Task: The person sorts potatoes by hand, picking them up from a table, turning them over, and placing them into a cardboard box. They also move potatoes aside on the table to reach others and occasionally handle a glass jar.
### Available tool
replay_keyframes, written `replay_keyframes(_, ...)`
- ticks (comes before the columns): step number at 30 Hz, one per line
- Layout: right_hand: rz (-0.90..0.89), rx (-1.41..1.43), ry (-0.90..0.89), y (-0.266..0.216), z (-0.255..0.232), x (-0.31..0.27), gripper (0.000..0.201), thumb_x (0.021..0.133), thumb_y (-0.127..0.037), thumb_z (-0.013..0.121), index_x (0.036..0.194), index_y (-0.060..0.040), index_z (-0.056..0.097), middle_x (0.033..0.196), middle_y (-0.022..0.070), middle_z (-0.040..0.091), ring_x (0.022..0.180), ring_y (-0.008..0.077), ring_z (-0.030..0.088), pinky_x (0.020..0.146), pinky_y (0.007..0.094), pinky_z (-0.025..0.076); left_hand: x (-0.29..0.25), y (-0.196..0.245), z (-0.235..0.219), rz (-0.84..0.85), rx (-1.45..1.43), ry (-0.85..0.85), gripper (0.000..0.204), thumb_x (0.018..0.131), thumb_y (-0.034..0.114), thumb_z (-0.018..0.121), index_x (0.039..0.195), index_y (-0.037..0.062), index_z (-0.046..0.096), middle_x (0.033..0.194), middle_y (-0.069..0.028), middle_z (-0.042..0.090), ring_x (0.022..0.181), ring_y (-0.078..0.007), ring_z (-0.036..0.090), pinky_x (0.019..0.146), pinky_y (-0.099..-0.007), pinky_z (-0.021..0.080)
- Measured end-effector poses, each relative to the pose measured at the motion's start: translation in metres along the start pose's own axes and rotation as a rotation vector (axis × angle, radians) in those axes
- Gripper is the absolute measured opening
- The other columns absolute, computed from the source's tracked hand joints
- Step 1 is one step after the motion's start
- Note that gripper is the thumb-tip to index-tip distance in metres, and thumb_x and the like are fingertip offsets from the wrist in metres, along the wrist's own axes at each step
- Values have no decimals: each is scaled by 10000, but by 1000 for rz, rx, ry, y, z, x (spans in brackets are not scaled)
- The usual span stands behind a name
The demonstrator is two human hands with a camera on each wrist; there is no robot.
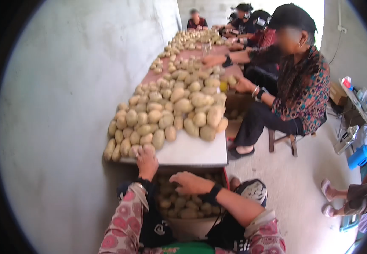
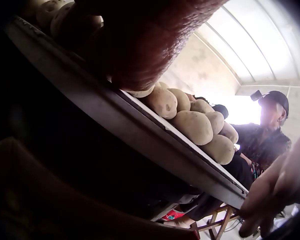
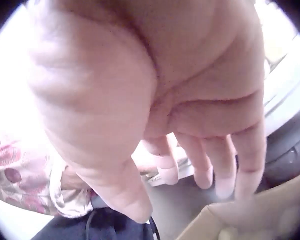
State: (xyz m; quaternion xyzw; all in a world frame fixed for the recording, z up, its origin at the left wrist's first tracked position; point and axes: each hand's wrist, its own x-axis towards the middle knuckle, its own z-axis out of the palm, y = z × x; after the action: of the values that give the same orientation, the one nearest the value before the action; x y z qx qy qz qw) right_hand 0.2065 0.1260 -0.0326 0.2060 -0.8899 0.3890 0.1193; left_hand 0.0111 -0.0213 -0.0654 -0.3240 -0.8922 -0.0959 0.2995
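Note:
A dense heap of potatoes point(image 1: 154, 114) covers the near part of the white table point(image 1: 192, 150). My left hand point(image 1: 146, 162) reaches over the table's front edge, its fingers among the potatoes at the near left corner. In the left wrist view that hand point(image 2: 140, 45) is dark and close, with potatoes point(image 2: 192, 127) along the edge beside it; I cannot tell if its fingers grip one. My right hand point(image 1: 190, 183) hangs over a box point(image 1: 192, 223) of potatoes below the table edge. The right wrist view shows its palm bare and fingers point(image 3: 247, 160) loosely extended, holding nothing.
A person point(image 1: 298, 84) in a patterned shirt sits at the table's right side, one hand holding a potato. More people sit farther along. A grey wall point(image 1: 77, 106) runs along the left. At right are a blue jug point(image 1: 359, 156) and another person's legs.

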Motion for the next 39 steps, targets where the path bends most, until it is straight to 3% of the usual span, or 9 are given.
replay_keyframes(4,210,352,201,-14,-43,10,180,784,-109,640,931,-6,645,873,189,665,820,302,652,777,369,510,-1,7,-12,-74,-56,-34,512,696,121,658,1113,-55,418,1077,-245,459,1140,-494,412,1126,-575,201)
replay_keyframes(5,268,357,292,-8,-49,12,146,825,-114,648,920,-2,641,831,123,675,749,203,639,732,310,506,0,4,-12,-41,-32,-37,511,702,131,660,1115,-47,418,1093,-245,445,1170,-511,389,1120,-572,212)
replay_keyframes(10,353,563,696,14,-81,8,153,856,-132,678,825,-7,596,749,-10,605,705,63,537,657,239,466,-9,2,-15,-65,-52,-60,589,722,175,692,1179,-58,404,1131,-245,456,1167,-475,406,1131,-560,192)
replay_keyframes(16,316,641,918,11,-107,-3,212,873,-203,654,744,-38,620,720,3,636,642,64,548,596,230,443,3,-10,3,0,-19,-29,578,712,266,728,1130,-29,461,990,-205,583,1024,-361,545,1148,-540,166)
replay_keyframes(20,398,675,988,19,-112,-12,240,860,-240,649,761,-22,664,709,14,645,629,75,566,585,235,442,13,-9,-10,-15,-79,-96,490,716,249,710,1057,2,460,929,-203,610,948,-385,587,1115,-496,250)
replay_keyframes(23,361,764,947,14,-114,-18,224,863,-204,649,718,-35,624,717,30,652,641,76,578,587,228,433,8,-5,-30,60,-83,-83,469,704,233,722,1030,34,450,940,-195,601,925,-396,591,1007,-485,390)
replay_keyframes(25,352,802,946,20,-118,-15,216,862,-202,655,725,-38,624,724,32,656,645,81,584,594,233,439,3,6,-42,-53,-90,-176,489,686,225,739,1039,57,447,957,-184,593,920,-391,593,839,-475,489)
replay_keyframes(28,367,743,960,28,-119,-18,196,860,-203,666,752,-44,630,758,36,671,681,85,605,611,243,452,-11,14,-48,-48,-78,-162,504,685,237,746,1055,68,448,974,-178,593,919,-381,596,728,-471,510)
replay_keyframes(39,433,836,947,28,-116,-31,148,892,-232,667,909,-87,641,927,45,683,846,107,631,728,247,484,11,-28,-37,-69,-524,-295,530,643,232,731,1067,44,474,981,-200,599,944,-380,592,833,-428,474)
